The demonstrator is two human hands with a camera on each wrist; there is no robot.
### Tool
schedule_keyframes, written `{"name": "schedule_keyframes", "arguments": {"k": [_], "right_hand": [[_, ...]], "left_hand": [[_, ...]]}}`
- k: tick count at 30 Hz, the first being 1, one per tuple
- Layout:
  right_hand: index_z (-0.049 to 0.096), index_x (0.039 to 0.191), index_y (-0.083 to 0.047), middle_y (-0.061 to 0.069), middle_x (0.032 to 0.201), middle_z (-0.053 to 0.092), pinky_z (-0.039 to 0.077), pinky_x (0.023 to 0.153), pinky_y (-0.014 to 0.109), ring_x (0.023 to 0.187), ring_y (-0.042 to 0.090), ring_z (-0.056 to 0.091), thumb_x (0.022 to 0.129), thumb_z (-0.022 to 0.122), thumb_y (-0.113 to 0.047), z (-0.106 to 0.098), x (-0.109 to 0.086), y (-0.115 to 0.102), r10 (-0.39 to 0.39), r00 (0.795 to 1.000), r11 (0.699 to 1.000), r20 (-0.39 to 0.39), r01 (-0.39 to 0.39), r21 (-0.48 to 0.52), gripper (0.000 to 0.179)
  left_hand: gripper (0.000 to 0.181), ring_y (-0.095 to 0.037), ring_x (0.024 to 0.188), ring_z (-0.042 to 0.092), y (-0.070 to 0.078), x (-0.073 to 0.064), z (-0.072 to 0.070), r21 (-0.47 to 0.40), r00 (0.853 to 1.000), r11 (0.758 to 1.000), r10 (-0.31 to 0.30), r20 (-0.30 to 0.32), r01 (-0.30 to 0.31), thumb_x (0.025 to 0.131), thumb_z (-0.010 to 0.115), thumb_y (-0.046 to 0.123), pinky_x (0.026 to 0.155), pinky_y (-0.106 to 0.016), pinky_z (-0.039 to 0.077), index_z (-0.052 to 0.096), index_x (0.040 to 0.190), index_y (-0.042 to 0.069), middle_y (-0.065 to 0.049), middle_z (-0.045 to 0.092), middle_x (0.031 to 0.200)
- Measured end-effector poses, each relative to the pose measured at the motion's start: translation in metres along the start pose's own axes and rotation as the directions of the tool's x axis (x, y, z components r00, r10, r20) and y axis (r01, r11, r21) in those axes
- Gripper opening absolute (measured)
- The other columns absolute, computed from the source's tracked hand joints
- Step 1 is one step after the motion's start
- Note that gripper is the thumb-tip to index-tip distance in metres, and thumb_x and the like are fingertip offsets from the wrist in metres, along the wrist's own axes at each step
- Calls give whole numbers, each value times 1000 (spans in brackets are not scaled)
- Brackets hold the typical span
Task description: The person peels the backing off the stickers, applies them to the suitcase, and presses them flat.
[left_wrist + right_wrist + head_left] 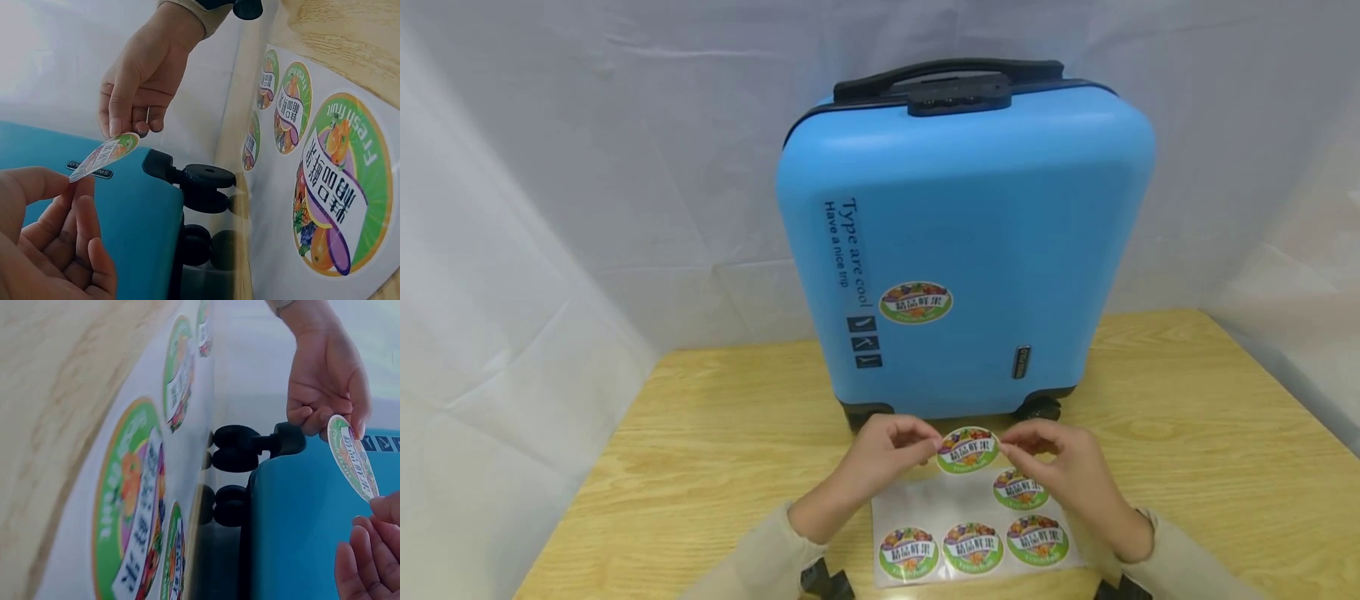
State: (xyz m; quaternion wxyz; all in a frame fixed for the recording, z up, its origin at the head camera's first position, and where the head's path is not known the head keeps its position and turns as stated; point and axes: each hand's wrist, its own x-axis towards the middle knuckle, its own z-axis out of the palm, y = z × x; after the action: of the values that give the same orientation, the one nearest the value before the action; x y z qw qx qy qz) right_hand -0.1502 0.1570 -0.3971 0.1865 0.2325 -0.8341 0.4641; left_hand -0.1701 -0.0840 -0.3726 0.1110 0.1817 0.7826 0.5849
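Between both hands an oval fruit sticker [967,451] with a green lower band is held up above its backing sheet. My left hand [883,454] pinches its left edge between thumb and fingers. At the opposite edge, my right hand [1063,467] pinches it the same way. The wrist views show the loose sticker [106,156] tilted, stretched flat from hand to hand. Below lies the white backing sheet [925,504] with several matching stickers on it. A blue suitcase [970,233] stands upright just beyond the hands, one fruit sticker [916,302] stuck upside down on its front.
The suitcase rests on dark wheels [1039,407] on a wood-grain table [722,433]. It has a black top handle [947,71] and printed lettering down its left side. White sheeting [587,167] hangs behind and at both sides.
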Motion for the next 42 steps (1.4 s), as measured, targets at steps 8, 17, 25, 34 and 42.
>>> {"name": "schedule_keyframes", "arguments": {"k": [8,17,25,34,42], "right_hand": [[71,87,-8,7,74,69,51,50,27,57,19,61,84,70,-12,-3,5,-5,216,970,965,115,-230,129,5],[71,86,-8,-5,69,66,48,45,27,50,14,55,85,69,-10,-3,7,-8,195,976,963,93,-208,170,3],[71,86,-5,-7,72,68,50,52,23,59,6,60,83,69,-1,-3,11,-14,83,996,977,-13,-78,200,6],[71,85,-5,-8,72,68,51,54,24,61,7,61,83,69,-2,-3,13,-18,105,993,975,-59,-91,205,5],[71,84,-5,-6,72,68,51,55,23,60,8,60,82,70,1,-6,17,-23,83,991,975,-102,-59,213,6]], "left_hand": [[15,-13,68,58,1,0,-3,-2,999,1000,22,23,-22,88,65,11,66,-32,53,70,94,-2,-17,67,85],[17,-8,62,51,6,2,-7,-16,998,998,59,23,-58,89,65,13,58,-20,45,69,96,-2,-12,67,83],[16,-11,68,55,15,2,-11,-8,998,998,56,-8,-56,88,65,14,62,-23,49,69,99,2,-7,68,88],[16,-11,67,55,17,4,-11,-34,995,997,68,-66,-70,87,66,11,60,-21,48,69,98,0,-10,68,89],[13,-8,65,52,23,4,-13,-47,993,995,84,-80,-88,88,65,10,59,-21,45,69,97,2,-18,66,91]]}}
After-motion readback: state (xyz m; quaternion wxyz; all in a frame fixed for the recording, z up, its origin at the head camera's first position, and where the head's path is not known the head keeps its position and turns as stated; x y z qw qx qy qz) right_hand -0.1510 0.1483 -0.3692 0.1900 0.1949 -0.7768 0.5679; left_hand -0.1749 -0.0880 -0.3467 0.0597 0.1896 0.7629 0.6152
